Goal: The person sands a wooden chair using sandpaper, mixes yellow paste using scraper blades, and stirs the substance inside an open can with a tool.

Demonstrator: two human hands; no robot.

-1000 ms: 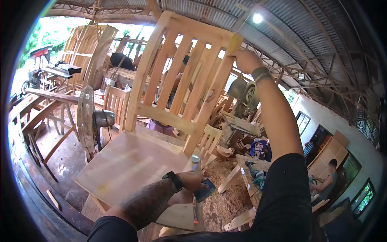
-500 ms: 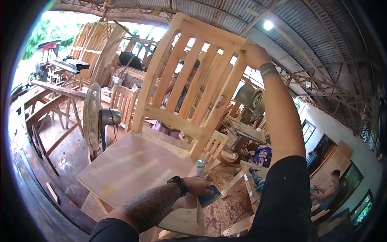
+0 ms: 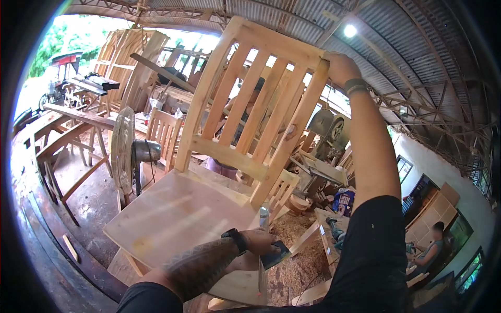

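Observation:
A bare wooden chair (image 3: pixel 249 166) with a slatted back fills the middle of the view, its broad flat seat (image 3: pixel 172 219) toward me. My right hand (image 3: pixel 342 69) is closed round the top right corner of the backrest. Low at the seat's right edge, my left hand (image 3: pixel 259 242), with a dark watch on the wrist, is closed on a dark flat sheet that looks like sandpaper (image 3: pixel 275 254). The sheet is against or close beside the edge; exact contact cannot be made out. Just behind that hand stands a small clear container (image 3: pixel 264 215), partly hidden.
A fan (image 3: pixel 123 151) stands left of the chair, near unfinished wooden frames (image 3: pixel 68 156). On the right, a power tool (image 3: pixel 335 229) lies on a low bench (image 3: pixel 324 241). Behind the slats a person (image 3: pixel 240 112) is partly hidden; another person (image 3: pixel 430 250) sits far right.
The whole view has shifted slightly, so the chair and both arms appear a little further right. Both hands keep their holds. Behind the chair, a long board now slants across at the left.

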